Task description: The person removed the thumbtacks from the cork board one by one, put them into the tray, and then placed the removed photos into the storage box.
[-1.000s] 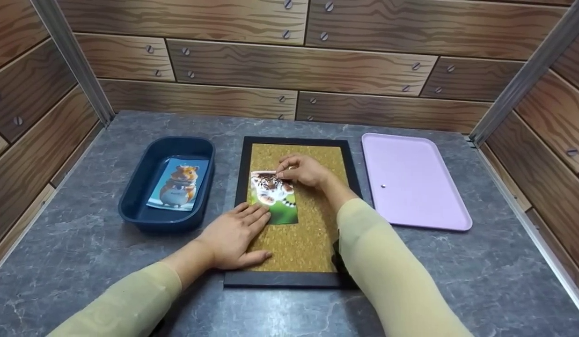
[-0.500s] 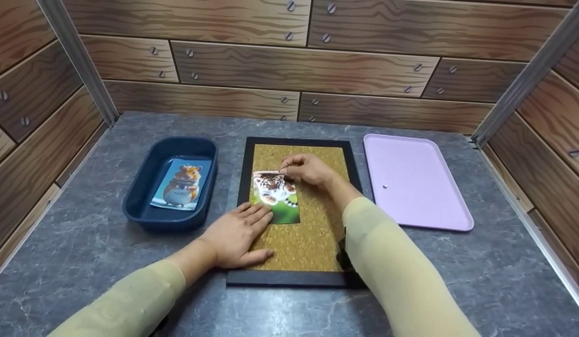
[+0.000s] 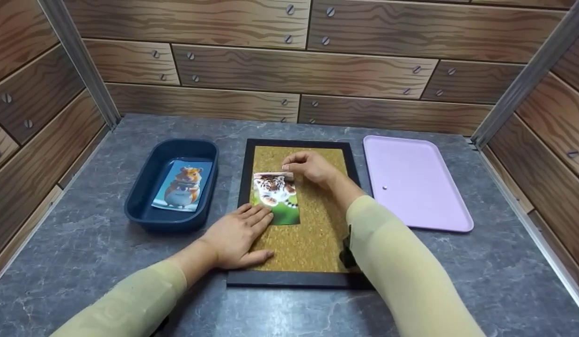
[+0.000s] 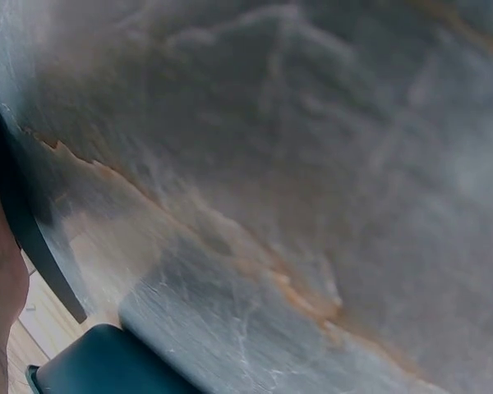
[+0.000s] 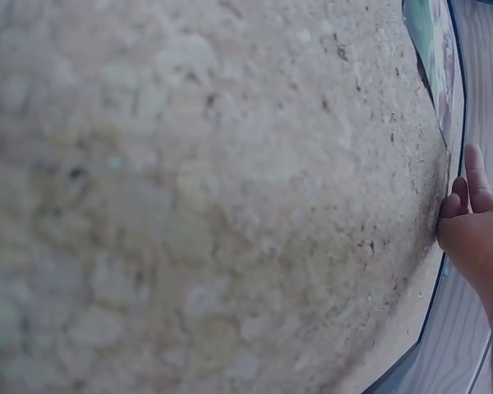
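A tiger picture (image 3: 283, 210) lies on the left half of a black-framed corkboard (image 3: 312, 238), its top edge slightly lifted. My left hand (image 3: 235, 236) lies flat, fingertips on the picture's lower left edge and thumb on the cork. My right hand (image 3: 315, 169) is at the picture's top right, thumb and forefinger pinched together at what seems to be a tiny pushpin, mostly hidden by the fingertips. In the right wrist view the right hand (image 5: 476, 230) shows at the right edge, beside the cork (image 5: 230, 205).
Left of the board stands a dark blue bin (image 3: 135, 213) holding a hamster picture (image 3: 179, 186). On the right lies a lilac tray (image 3: 420, 187) with one small silver pin (image 3: 384, 187). Wood-patterned walls (image 3: 233, 65) enclose the grey marbled table (image 3: 60, 262) on three sides.
My right hand has shifted slightly to the right along the picture's top edge, uncovering more of its upper right corner. The left hand keeps its place on the picture and board.
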`<state>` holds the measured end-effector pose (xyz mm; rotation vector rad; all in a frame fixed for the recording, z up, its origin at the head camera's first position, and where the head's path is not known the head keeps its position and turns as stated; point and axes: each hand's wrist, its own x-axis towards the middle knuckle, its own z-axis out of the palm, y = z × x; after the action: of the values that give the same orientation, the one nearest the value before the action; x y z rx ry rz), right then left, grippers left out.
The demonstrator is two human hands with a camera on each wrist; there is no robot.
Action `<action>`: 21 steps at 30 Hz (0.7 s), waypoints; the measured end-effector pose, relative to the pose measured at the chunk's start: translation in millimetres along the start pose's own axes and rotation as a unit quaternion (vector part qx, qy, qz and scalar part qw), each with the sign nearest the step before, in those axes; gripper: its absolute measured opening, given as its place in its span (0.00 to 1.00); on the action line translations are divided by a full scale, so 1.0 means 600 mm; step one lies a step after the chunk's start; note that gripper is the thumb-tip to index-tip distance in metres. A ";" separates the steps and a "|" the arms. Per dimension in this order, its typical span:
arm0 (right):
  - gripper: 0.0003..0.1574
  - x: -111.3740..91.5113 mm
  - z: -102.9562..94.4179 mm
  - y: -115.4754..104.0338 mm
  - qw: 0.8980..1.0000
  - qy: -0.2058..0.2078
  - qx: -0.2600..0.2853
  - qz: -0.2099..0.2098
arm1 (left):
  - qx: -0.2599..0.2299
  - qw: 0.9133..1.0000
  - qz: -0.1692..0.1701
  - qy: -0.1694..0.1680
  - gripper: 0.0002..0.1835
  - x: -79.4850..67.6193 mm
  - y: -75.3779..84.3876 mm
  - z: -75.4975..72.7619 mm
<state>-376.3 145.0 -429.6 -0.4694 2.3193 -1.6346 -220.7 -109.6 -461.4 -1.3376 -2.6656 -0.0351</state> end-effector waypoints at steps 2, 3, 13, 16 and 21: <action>0.08 -0.003 -0.003 -0.003 1.000 -0.001 -0.001 -0.006 | 0.000 1.000 0.001 0.000 0.48 0.001 0.001 0.000; 0.09 -0.004 -0.005 -0.005 1.000 -0.003 -0.002 -0.011 | 0.000 1.000 0.001 0.001 0.48 0.002 0.001 0.001; 0.10 -0.020 -0.026 -0.017 0.999 0.002 0.009 -0.034 | 0.003 1.000 0.004 0.010 0.47 0.001 0.001 0.003; 0.11 -0.029 -0.034 -0.019 0.999 0.006 0.014 -0.030 | 0.004 1.000 0.007 0.015 0.47 0.001 0.001 0.004; 0.06 -0.046 -0.046 -0.026 0.999 0.011 0.035 -0.019 | 0.006 1.000 0.008 0.022 0.46 -0.001 0.001 0.006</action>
<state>-360.4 175.2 -404.7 -0.4866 2.2728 -1.7409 -220.5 -109.7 -465.0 -1.3374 -2.6143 -0.0464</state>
